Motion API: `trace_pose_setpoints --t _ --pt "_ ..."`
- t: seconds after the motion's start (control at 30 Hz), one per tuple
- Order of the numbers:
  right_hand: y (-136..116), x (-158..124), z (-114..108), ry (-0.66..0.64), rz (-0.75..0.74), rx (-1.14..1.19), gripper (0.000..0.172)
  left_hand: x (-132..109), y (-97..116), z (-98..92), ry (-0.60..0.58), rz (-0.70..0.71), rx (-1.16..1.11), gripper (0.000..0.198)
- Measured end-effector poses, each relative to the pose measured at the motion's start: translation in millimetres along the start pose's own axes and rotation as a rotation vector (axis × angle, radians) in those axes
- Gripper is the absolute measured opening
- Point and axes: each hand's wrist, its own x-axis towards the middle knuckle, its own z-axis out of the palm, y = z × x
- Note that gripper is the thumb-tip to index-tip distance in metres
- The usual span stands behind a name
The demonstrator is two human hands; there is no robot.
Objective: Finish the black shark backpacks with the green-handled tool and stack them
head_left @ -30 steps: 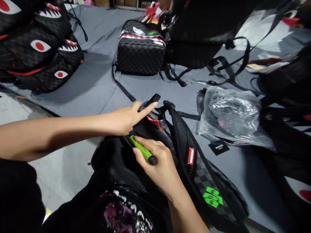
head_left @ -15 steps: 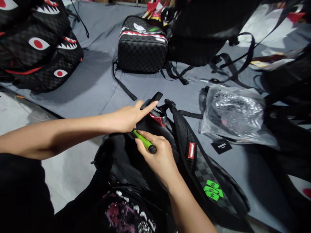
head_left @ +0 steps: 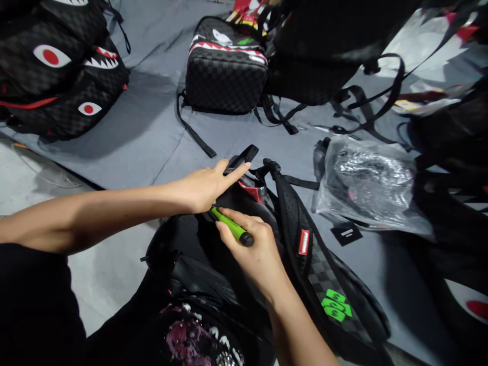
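My right hand [head_left: 257, 246] is closed around a green marker pen [head_left: 231, 225] with a black rear end. Its tip points to the upper left and is hidden under my left hand [head_left: 208, 187]. That hand lies on the top of a black backpack [head_left: 186, 234], with some fingers stretched out and apart and the rest out of sight. The pack rests against my lap, its padded shoulder strap [head_left: 320, 279] running down on the right with a red label and green patches. A red-edged opening [head_left: 253, 192] shows beside my left fingertips.
Checkered backpacks [head_left: 76, 76] with shark faces are stacked at the left. A small checkered bag [head_left: 226, 76] and a larger black bag [head_left: 320, 56] stand behind. A plastic-wrapped item [head_left: 371, 183] and a black tag [head_left: 346, 233] lie to the right on the grey cloth [head_left: 152, 122].
My right hand and the marker pen have shifted slightly right and down in view. My left hand keeps its place on the backpack. The camera view has moved a little.
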Motion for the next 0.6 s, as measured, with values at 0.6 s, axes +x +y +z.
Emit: trace_pose_setpoints --t 0.6 --pt "-3.8 -1.4 -1.5 0.014 0.037 -0.099 0.021 2.7 1.7 -4.0 -0.042 -0.007 -0.029 0.101"
